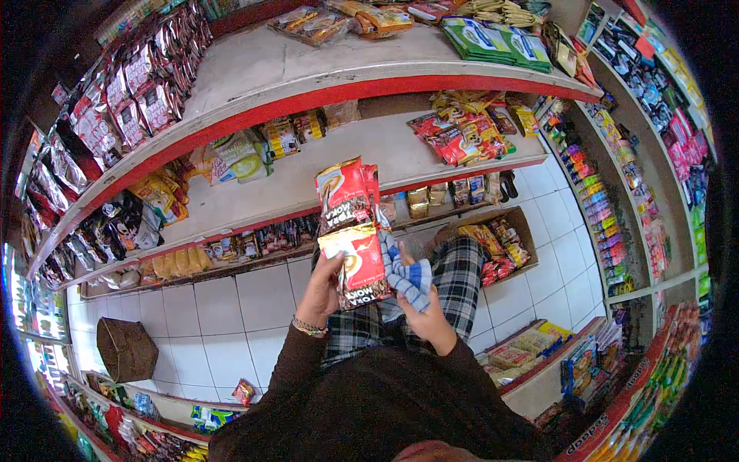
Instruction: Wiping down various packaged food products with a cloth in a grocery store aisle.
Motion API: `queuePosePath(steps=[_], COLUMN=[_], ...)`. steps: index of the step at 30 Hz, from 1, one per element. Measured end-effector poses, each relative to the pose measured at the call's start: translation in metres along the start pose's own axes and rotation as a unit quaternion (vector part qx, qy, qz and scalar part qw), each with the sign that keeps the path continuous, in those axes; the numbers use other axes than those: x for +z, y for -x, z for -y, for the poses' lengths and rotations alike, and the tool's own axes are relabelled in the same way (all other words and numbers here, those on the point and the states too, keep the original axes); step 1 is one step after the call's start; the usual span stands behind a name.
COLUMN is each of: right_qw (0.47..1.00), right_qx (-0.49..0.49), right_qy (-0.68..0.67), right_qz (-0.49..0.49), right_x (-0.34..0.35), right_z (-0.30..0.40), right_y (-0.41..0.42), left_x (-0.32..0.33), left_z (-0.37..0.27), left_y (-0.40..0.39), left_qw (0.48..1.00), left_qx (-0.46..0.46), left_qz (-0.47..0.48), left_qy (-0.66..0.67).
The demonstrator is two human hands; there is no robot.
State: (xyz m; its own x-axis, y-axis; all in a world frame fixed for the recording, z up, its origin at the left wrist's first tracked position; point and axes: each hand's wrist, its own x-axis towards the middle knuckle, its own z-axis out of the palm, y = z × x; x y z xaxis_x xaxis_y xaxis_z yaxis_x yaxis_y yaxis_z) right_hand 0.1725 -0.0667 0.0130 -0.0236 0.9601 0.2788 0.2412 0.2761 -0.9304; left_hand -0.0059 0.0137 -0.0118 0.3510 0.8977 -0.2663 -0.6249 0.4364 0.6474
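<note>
My left hand (324, 289) grips a strip of red and brown Torabika Moka coffee sachets (361, 268) by its left edge, the thumb lying over the front. The strip hangs over my lap, its upper sachets (343, 190) reaching toward the middle shelf. In my right hand (428, 320) is a blue and white striped cloth (407, 277), bunched against the right side of the sachets. Part of the cloth is hidden behind them. Below are my checked trousers (456, 283).
An open cardboard box (514, 242) of sachets stands right of my knee. Ahead, the middle shelf (346, 147) bears a pile of red sachets (462, 136). A brown carton (126, 349) and a loose red sachet (243, 392) lie on the tiled floor (213, 309). Stocked shelves (629, 173) line the right.
</note>
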Motion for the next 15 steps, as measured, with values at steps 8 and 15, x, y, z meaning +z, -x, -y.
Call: queuePosePath(steps=[8,15], right_qw=[0.994,1.0], right_qx=[-0.007,0.016], right_qy=[0.083,0.005], right_qz=[0.073,-0.004], right_x=[-0.017,0.0], right_z=[0.0,0.002], right_y=[0.014,0.003], left_x=[0.015,0.03], left_z=[-0.015,-0.006], left_y=[-0.003,0.003], left_qw=[0.996,0.996], left_qx=[0.073,0.025], left_qz=[-0.019,0.001], left_qy=[-0.055,-0.086])
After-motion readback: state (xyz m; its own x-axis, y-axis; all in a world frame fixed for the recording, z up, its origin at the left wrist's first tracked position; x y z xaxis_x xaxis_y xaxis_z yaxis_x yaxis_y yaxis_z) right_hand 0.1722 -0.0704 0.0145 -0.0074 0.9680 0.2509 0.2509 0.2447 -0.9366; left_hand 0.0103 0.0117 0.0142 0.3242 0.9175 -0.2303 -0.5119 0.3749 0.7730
